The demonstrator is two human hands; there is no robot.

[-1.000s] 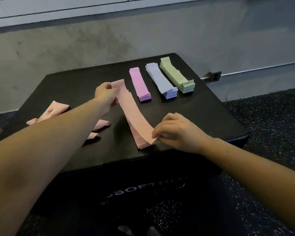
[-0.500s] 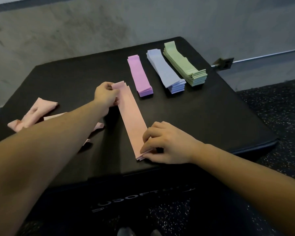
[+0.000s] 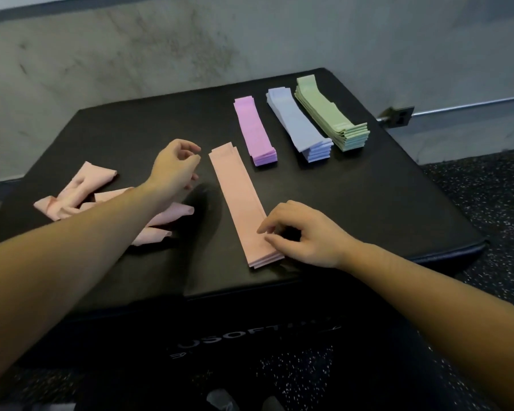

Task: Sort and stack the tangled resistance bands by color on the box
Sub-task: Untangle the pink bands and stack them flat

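box: black, soft-topped; near edge runs across below the hands, right edge drops to speckled floor, far edge close to the grey wall.
pink stack: flat, lies diagonally mid-box, near end just short of the front edge, far end level with the left hand. Layer edges slightly offset at the near end.
purple stack: just right of the pink stack's far end, clear gap between them.
blue stack: next right, narrow gap to purple.
green stack: rightmost, tallest, almost touching blue; far end near the box's back edge.
loose pink bands: tangled heap at left, partly under the left forearm, close to the left edge.
left hand: raised just left of the pink stack's far end, fingers loosely curled, holding nothing, not touching the stack.
right hand: at the stack's near right corner, fingertips bent down onto the top band's edge; pressing or pinching, cannot tell.
open room: bare black surface right of the right hand out to the right edge, and between the pink stack and the heap.
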